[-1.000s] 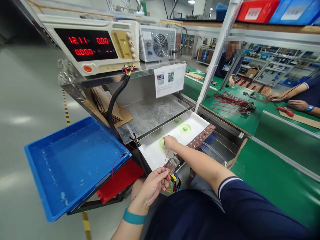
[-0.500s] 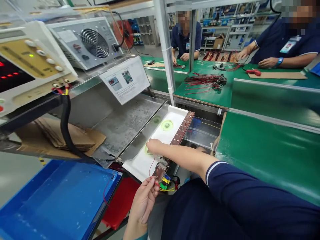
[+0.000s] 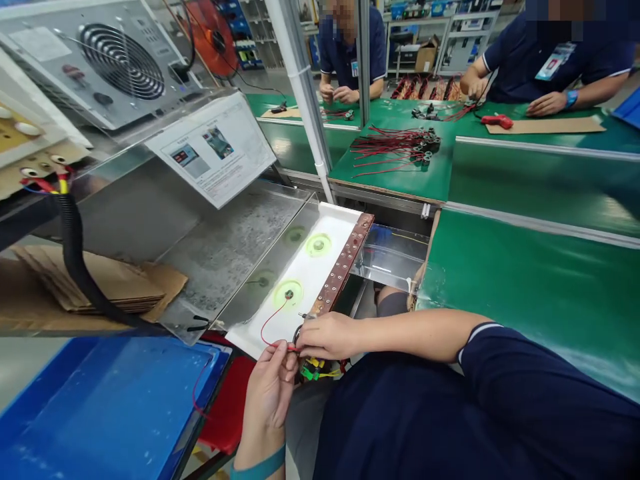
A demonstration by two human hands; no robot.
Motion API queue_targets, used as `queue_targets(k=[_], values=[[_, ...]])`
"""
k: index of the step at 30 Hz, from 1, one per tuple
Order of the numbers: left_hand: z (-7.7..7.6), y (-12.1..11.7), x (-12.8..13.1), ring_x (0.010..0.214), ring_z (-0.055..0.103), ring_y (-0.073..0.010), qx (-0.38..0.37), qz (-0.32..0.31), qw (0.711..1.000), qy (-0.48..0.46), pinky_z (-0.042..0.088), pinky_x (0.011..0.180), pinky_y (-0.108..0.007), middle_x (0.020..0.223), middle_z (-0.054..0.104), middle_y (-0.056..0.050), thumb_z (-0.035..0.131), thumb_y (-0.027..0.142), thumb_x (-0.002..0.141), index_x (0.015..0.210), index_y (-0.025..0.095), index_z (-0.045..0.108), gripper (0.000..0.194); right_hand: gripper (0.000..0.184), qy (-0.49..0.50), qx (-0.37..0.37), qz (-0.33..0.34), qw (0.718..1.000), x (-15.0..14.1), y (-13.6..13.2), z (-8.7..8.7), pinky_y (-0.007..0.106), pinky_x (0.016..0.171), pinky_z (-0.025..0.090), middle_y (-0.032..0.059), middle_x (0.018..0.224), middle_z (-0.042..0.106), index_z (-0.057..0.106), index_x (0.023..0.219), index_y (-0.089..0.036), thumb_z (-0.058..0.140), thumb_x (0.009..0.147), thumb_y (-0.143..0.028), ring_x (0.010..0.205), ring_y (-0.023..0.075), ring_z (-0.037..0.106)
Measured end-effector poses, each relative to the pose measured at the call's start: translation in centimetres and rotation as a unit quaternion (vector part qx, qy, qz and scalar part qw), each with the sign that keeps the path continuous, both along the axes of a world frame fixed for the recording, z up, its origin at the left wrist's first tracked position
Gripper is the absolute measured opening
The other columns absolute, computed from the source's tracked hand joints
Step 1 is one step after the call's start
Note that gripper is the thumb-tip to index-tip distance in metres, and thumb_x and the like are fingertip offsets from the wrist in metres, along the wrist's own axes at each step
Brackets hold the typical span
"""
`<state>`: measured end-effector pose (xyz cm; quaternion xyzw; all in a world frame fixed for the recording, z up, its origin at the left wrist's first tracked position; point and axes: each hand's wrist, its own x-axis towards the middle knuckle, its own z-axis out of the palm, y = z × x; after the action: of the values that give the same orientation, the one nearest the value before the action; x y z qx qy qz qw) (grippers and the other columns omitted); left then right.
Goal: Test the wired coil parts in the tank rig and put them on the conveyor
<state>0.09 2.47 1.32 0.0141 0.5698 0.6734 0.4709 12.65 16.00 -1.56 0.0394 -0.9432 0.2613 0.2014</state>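
On a white plate [image 3: 334, 223] with light-green rings, a small round part [image 3: 289, 294] sits in the nearer ring. A thin red wire [image 3: 262, 328] curves from it to my left hand [image 3: 273, 383], whose thumb and fingers pinch it. My right hand [image 3: 333, 335] is closed at the near end of the brown strip [image 3: 345, 267] with metal studs, its fingertips meeting the left hand's at a short red piece. What the right fingers hold is hidden. Yellow and green clips [image 3: 314, 370] show just below.
A clear sheet [image 3: 265, 267] borders the plate. To the left are a blue tray [image 3: 100, 413], flat cardboard [image 3: 100, 287] and a thick black cable [image 3: 77, 247]. A green bench [image 3: 525, 287] lies right; wired parts [image 3: 400, 147] lie beyond. Two people sit at the back.
My right hand has left the nearer ring and come back beside my left hand, uncovering the round part. My left hand still pinches the red wire. The view has shifted somewhat.
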Motion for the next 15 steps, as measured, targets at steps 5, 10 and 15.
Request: queue_targets(k=[5, 10, 15], values=[[0.2, 0.4, 0.9, 0.054, 0.045, -0.0062, -0.006, 0.0, 1.0, 0.03, 0.037, 0.041, -0.014, 0.07, 0.062, -0.001, 0.099, 0.034, 0.049, 0.078, 0.012, 0.064, 0.05, 0.029, -0.011, 0.019, -0.037, 0.999, -0.2, 0.0, -0.6, 0.027, 0.075, 0.047, 0.0085, 0.094, 0.067, 0.064, 0.099, -0.014, 0.039, 0.104, -0.026, 0.085, 0.0161, 0.061], [-0.9, 0.0, 1.3, 0.063, 0.054, -0.0096, 0.009, -0.043, 0.994, 0.096, 0.047, 0.055, -0.018, 0.08, 0.068, -0.006, 0.095, 0.037, 0.057, 0.092, 0.012, 0.068, 0.05, 0.011, -0.04, -0.259, -0.096, 0.96, -0.2, -0.3, 0.0, 0.025, 0.079, 0.049, 0.0058, 0.088, 0.068, 0.064, 0.093, -0.013, 0.056, 0.096, -0.02, 0.083, 0.014, 0.063], [-1.6, -0.3, 1.1, 0.057, 0.053, -0.0082, 0.012, -0.068, 0.986, 0.15, 0.045, 0.053, -0.017, 0.071, 0.065, -0.001, 0.091, 0.04, 0.063, 0.089, 0.015, 0.066, 0.044, 0.011, -0.218, -0.589, -0.047, 0.776, -0.6, 0.0, 0.9, 0.017, 0.052, 0.042, -0.003, 0.069, 0.059, 0.06, 0.084, -0.012, 0.054, 0.093, -0.015, 0.051, 0.0053, 0.05]])
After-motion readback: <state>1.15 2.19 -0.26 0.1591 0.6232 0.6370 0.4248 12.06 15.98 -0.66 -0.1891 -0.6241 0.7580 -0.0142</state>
